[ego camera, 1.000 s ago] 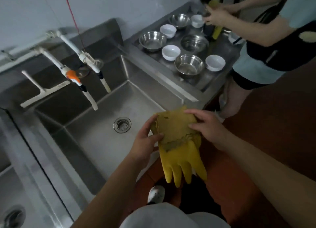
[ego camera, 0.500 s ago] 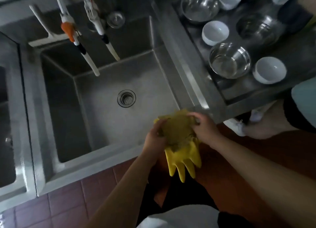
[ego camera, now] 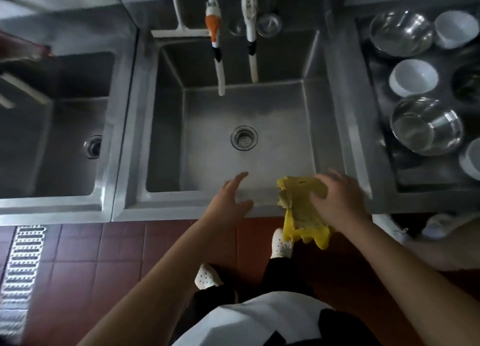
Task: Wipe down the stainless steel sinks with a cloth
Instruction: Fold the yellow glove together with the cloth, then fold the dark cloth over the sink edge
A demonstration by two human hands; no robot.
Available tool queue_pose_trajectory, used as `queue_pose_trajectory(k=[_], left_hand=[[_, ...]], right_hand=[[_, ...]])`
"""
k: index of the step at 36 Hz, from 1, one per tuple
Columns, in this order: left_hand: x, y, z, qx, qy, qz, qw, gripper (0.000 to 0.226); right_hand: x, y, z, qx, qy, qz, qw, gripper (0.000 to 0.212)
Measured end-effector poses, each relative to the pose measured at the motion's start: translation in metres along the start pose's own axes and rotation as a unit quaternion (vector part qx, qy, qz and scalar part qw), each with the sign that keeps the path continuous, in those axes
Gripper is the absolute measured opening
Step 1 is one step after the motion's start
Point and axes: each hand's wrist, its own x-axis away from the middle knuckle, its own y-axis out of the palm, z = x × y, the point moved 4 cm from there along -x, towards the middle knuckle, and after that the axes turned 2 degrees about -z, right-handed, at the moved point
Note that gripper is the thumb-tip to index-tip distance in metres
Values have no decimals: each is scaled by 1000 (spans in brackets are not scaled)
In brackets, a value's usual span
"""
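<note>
I see my right hand [ego camera: 337, 200] gripping a floppy yellow rubber glove [ego camera: 301, 210] with a rough cloth bunched against it, at the lower right of centre, draped over the front rim of the middle sink [ego camera: 259, 112]. My left hand [ego camera: 228, 200] is beside it, apart from the glove, fingers spread and holding nothing. The sink is a square basin of dull brushed steel with a round perforated drain [ego camera: 244, 141]. Two white spouts [ego camera: 220, 70] hang over it. A second steel sink [ego camera: 65, 127] sits at left; shiny steel bowls [ego camera: 426, 126] and white bowls [ego camera: 413, 78] stand at right.
</note>
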Motion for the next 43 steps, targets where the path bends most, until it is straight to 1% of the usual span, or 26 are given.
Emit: queue_pose_trajectory(k=[3, 6, 8, 13, 16, 21, 27, 30, 32, 37, 40, 43], left_hand=[[25, -40, -29, -1, -2, 49, 999, 77], [58, -86, -67, -40, -17, 118, 992, 77], [82, -115, -96, -49, -25, 154, 987, 75], [151, -182, -187, -7, -78, 261, 962, 78], [193, -211, -240, 35, -107, 319, 941, 77], [253, -243, -311, 98, -144, 358, 917, 73], [316, -292, -386, 208, -187, 436, 856, 74], [334, -321, -426, 236, -210, 461, 829, 74], [343, -341, -453, 251, -227, 464, 819, 74], [364, -414, -522, 263, -272, 485, 788, 85], [370, -472, -559, 263, -287, 489, 780, 76], [377, -534, -588, 241, -287, 497, 783, 69]], right_hand=[[12, 4, -50, -64, -52, -1, 997, 56], [35, 17, -114, -85, -111, 9, 990, 60], [54, 32, -160, -92, -142, 0, 986, 61], [112, 100, -273, -125, -207, -48, 969, 58], [145, 147, -331, -114, -242, -86, 960, 60], [173, 194, -411, -64, -299, -151, 940, 61], [171, 232, -520, -61, -343, -125, 929, 61], [163, 269, -579, -50, -350, -159, 922, 64], [158, 295, -622, -50, -359, -178, 915, 64], [148, 365, -747, -66, -388, -235, 889, 66], [144, 397, -827, -73, -411, -255, 872, 64], [146, 420, -901, -59, -420, -284, 860, 64]])
